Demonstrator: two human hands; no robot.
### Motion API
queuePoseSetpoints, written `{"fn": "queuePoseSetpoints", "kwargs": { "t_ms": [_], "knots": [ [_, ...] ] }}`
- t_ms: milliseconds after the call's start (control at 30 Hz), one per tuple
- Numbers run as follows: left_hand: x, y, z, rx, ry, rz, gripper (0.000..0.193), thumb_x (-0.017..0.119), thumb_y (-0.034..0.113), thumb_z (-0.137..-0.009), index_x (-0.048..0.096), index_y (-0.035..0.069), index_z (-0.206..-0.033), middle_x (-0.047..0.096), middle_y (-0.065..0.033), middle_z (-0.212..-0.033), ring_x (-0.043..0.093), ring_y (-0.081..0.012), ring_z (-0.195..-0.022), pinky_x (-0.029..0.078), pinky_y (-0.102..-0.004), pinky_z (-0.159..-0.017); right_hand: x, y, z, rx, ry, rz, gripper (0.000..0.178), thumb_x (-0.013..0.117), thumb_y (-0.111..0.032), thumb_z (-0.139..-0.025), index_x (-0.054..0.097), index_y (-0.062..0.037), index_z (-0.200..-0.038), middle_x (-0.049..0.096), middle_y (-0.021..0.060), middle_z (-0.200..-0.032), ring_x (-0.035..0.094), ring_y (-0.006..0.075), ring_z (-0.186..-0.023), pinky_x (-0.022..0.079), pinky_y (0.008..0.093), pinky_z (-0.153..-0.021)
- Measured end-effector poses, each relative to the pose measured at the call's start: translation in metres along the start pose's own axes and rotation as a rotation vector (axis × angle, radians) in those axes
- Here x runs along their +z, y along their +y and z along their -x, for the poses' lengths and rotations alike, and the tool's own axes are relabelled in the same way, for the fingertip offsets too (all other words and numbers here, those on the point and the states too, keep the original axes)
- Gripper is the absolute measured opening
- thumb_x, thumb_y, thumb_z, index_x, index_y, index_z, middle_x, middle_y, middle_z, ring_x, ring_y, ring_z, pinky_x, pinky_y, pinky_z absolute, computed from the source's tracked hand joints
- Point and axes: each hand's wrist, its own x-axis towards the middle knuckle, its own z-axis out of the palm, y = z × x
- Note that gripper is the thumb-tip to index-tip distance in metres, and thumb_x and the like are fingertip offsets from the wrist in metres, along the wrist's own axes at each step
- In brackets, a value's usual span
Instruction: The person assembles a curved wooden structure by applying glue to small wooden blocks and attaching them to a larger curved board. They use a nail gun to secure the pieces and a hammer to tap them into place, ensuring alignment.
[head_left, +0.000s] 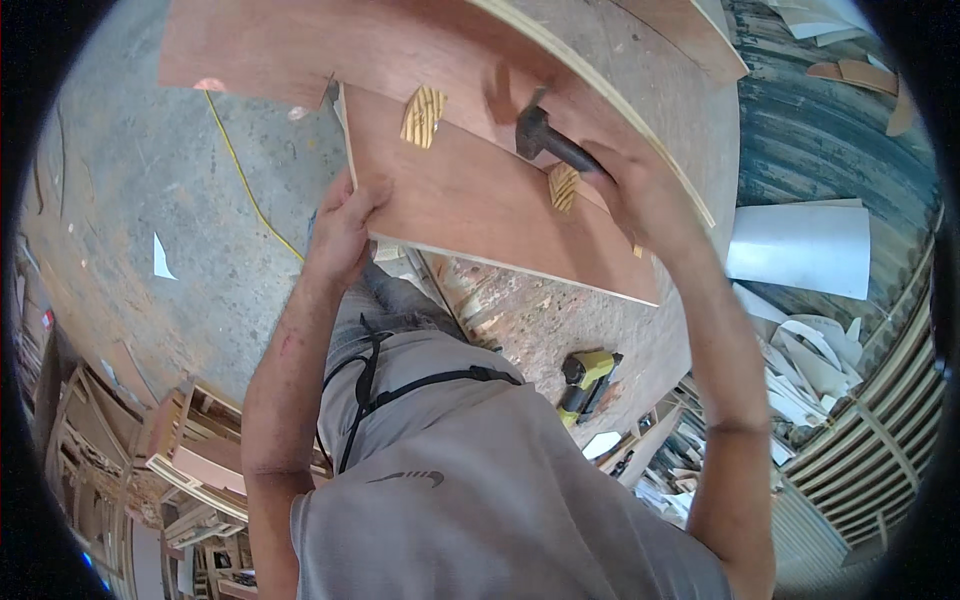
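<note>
My left hand (343, 228) grips the left edge of a reddish plywood panel (480, 205), its thumb lying on top of the face. A dark hammer (555, 142) is in my right hand (640, 200), which is closed round its handle. The hammer's head hangs over the panel, near a taller curved plywood piece (440, 50) that stands along the panel's far side. Two small striped wood blocks sit where the pieces meet: one block (425, 117) to the left, another block (564, 187) beside the hammer handle.
A yellow and black nail gun (586, 384) lies on the worktable (530, 310) close to my body. On the concrete floor at left runs a yellow cord (240, 175). White sheet offcuts (800, 250) lie to the right. Wooden frames (200, 455) stand at the lower left.
</note>
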Motion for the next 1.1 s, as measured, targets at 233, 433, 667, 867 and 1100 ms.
{"fn": "queuePoseSetpoints", "kwargs": {
  "t_ms": [233, 433, 667, 867, 1100],
  "knots": [
    [-0.021, -0.012, 0.003, 0.061, -0.098, -0.128, 0.039, 0.06, 0.013, -0.099, 0.051, -0.002, -0.134, 0.063, -0.0092, -0.128, 0.06, -0.0157, -0.115, 0.047, -0.0313, -0.101, 0.054, 0.002, 0.18, 0.592, 0.17, -0.541, 0.031, 0.073, -0.015, -0.089, 0.067, -0.0001, -0.115, 0.068, 0.0189, -0.087, 0.066, 0.0237, -0.075, 0.052, 0.0346, -0.07],
    [-0.017, -0.009, 0.005, -0.01, -0.043, -0.462, 0.034, 0.059, 0.02, -0.101, 0.052, 0.002, -0.129, 0.066, -0.0058, -0.117, 0.066, -0.0145, -0.1, 0.056, -0.0321, -0.085, 0.243, -0.037, 0.306, 0.982, 0.832, -1.104, 0.04, 0.078, -0.014, -0.087, 0.061, 0.0033, -0.118, 0.066, 0.0052, -0.094, 0.061, 0.0132, -0.083, 0.05, 0.0279, -0.076],
    [-0.022, -0.005, 0.003, -0.194, 0.113, -0.886, 0.029, 0.061, 0.03, -0.101, 0.053, 0.007, -0.117, 0.066, -0.0044, -0.097, 0.065, -0.0135, -0.079, 0.058, -0.0323, -0.067, 0.388, -0.076, 0.29, 1.396, 1.056, -0.925, 0.046, 0.078, -0.016, -0.086, 0.056, 0.0012, -0.122, 0.064, 0.0094, -0.101, 0.061, 0.0167, -0.086, 0.05, 0.0326, -0.079],
    [-0.024, -0.005, 0.006, -0.075, 0.172, -0.977, 0.025, 0.061, 0.03, -0.101, 0.055, 0.006, -0.106, 0.063, -0.0019, -0.086, 0.058, -0.0106, -0.067, 0.054, -0.0275, -0.056, 0.353, -0.053, 0.255, 1.352, 1.118, -0.622, 0.038, 0.074, -0.01, -0.084, 0.06, 0.0009, -0.118, 0.063, 0.018, -0.111, 0.06, 0.0348, -0.105, 0.048, 0.0437, -0.092],
    [0.031, 0.044, -0.002, -0.088, 0.151, -0.858, 0.025, 0.06, 0.027, -0.1, 0.061, 0.004, -0.11, 0.065, -0.0023, -0.085, 0.061, -0.0084, -0.065, 0.049, -0.0204, -0.049, 0.205, -0.027, 0.198, 0.66, 1.216, -0.459, 0.047, 0.079, -0.014, -0.078, 0.062, -0.004, -0.121, 0.059, 0.0155, -0.126, 0.053, 0.0358, -0.121, 0.042, 0.0487, -0.104]
  ]
}}
